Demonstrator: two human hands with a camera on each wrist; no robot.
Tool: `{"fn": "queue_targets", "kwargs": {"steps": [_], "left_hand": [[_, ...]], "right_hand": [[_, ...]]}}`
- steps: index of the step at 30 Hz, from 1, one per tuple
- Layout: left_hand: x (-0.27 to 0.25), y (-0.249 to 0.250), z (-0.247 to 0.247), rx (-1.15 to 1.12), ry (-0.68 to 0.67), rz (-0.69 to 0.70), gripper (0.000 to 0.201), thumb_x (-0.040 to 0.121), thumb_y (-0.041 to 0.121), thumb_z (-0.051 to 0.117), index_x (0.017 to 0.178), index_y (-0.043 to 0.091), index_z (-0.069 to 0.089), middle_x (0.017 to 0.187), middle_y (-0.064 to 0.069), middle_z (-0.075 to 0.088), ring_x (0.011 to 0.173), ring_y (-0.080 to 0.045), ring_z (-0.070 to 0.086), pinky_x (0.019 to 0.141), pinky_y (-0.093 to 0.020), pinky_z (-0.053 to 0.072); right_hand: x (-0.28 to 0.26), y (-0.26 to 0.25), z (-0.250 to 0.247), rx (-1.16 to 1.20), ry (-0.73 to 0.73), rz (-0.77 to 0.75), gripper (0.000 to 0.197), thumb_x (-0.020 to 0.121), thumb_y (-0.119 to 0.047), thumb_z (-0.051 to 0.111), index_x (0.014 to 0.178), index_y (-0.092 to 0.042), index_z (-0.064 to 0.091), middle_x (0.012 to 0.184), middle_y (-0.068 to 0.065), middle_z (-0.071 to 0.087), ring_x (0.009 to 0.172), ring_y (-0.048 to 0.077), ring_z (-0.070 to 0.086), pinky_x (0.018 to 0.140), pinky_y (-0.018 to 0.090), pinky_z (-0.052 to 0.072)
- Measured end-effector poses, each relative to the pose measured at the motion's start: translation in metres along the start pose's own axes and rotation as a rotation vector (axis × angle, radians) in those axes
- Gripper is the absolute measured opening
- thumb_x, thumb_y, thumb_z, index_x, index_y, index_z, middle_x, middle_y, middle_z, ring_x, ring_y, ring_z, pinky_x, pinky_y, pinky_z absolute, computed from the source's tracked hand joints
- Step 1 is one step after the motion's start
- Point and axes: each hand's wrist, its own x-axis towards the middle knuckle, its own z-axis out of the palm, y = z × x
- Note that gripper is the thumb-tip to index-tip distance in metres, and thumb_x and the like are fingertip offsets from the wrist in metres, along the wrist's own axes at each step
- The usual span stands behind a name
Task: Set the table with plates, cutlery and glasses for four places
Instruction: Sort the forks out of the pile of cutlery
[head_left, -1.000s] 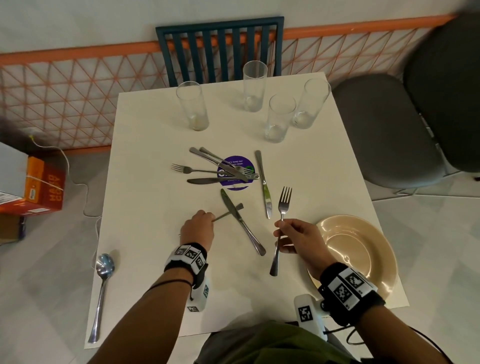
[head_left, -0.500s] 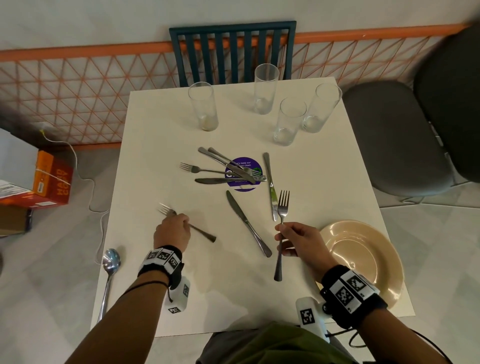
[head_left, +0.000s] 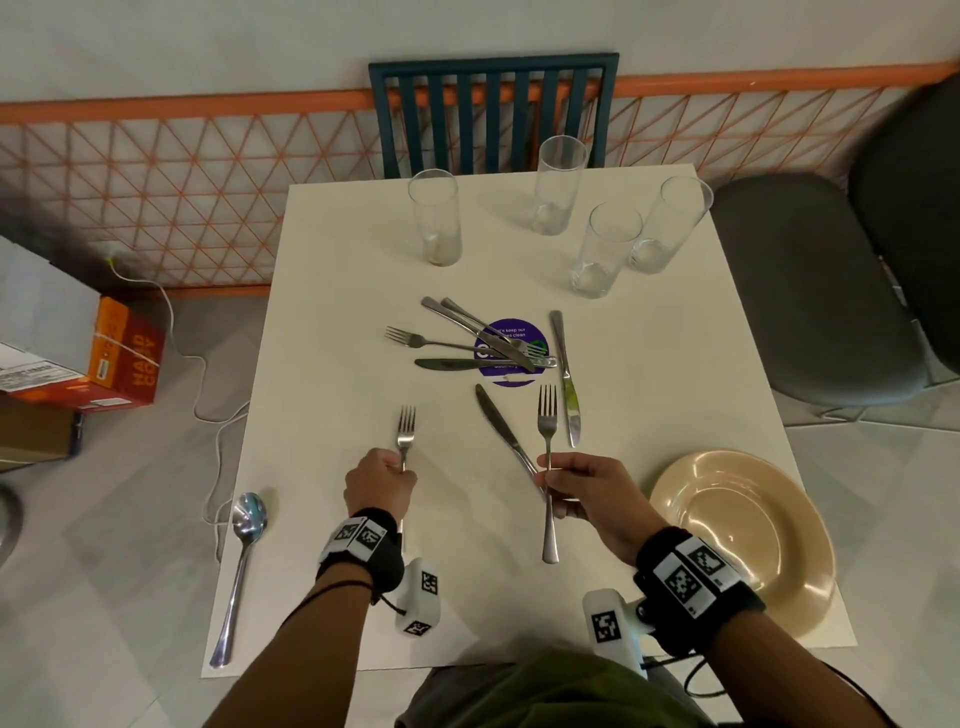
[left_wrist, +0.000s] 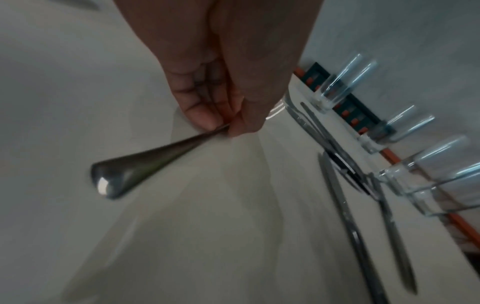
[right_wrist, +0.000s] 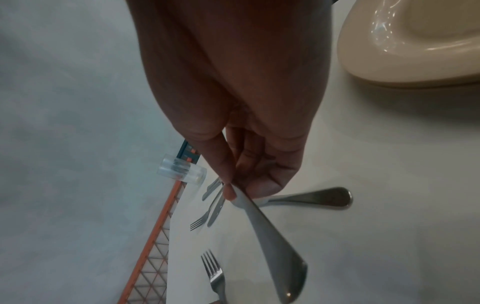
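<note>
A: Which step is happening?
B: Cutlery sorting. The left hand (head_left: 382, 480) is gripping one fork (head_left: 405, 434); the right hand (head_left: 587, 488) is pinching another fork (head_left: 547, 441), both left of the plate (head_left: 748, 540).
A: Next?
B: Probably laying each fork at a separate place on the tabletop (head_left: 322, 415).

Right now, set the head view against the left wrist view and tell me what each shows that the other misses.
Only the head view shows the spoon at the table's left edge, the beige plate, the purple sticker and the right hand holding a second fork.

Only the left wrist view shows the fingers pinching the fork's handle, its butt end sticking out.

Both show the left hand gripping a fork, four glasses and loose knives.
</note>
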Motion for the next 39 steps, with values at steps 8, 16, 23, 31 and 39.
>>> {"fn": "queue_targets", "kwargs": {"steps": [8, 16, 23, 31, 39], "left_hand": [[-0.042, 0.036, -0.015, -0.568, -0.413, 0.160, 0.019, 0.083, 0.004, 0.074, 0.101, 0.007, 0.071, 0.089, -0.010, 0.072, 0.081, -0.019, 0.068, 0.073, -0.027, 0.058], [-0.069, 0.077, 0.005, -0.613, -0.538, 0.203, 0.019, 0.084, 0.005, 0.074, 0.103, 0.006, 0.072, 0.086, -0.009, 0.075, 0.077, -0.015, 0.070, 0.074, -0.027, 0.059], [-0.072, 0.083, 0.014, -0.590, -0.454, 0.176, 0.020, 0.081, 0.007, 0.076, 0.101, 0.008, 0.074, 0.086, -0.009, 0.076, 0.080, -0.020, 0.074, 0.074, -0.031, 0.061], [-0.078, 0.088, 0.027, -0.436, -0.290, 0.260, 0.023, 0.084, 0.011, 0.075, 0.107, 0.010, 0.075, 0.082, -0.005, 0.076, 0.069, -0.014, 0.074, 0.068, -0.024, 0.061], [-0.061, 0.097, 0.028, -0.235, -0.357, 0.366, 0.016, 0.086, 0.027, 0.071, 0.099, 0.020, 0.078, 0.078, 0.002, 0.076, 0.073, -0.014, 0.073, 0.080, -0.036, 0.061]], "right_hand": [[0.003, 0.000, 0.013, 0.031, -0.003, -0.008, 0.018, 0.093, 0.001, 0.060, 0.107, 0.000, 0.071, 0.086, 0.010, 0.069, 0.068, 0.017, 0.060, 0.059, 0.023, 0.050], [0.000, -0.006, 0.022, 0.065, -0.068, -0.031, 0.019, 0.095, -0.005, 0.061, 0.108, -0.005, 0.074, 0.081, 0.005, 0.069, 0.069, 0.014, 0.062, 0.061, 0.021, 0.052], [-0.003, -0.012, 0.020, 0.122, -0.080, -0.048, 0.021, 0.097, -0.001, 0.056, 0.111, 0.002, 0.071, 0.077, 0.007, 0.067, 0.058, 0.009, 0.061, 0.051, 0.016, 0.048], [0.003, -0.006, 0.015, 0.042, -0.110, -0.078, 0.022, 0.095, -0.001, 0.059, 0.107, -0.010, 0.075, 0.086, 0.008, 0.075, 0.075, 0.012, 0.068, 0.070, 0.024, 0.056], [0.018, 0.002, 0.005, 0.029, -0.027, -0.040, 0.023, 0.091, 0.002, 0.062, 0.103, -0.010, 0.077, 0.073, 0.014, 0.059, 0.057, 0.019, 0.048, 0.056, 0.035, 0.035]]}}
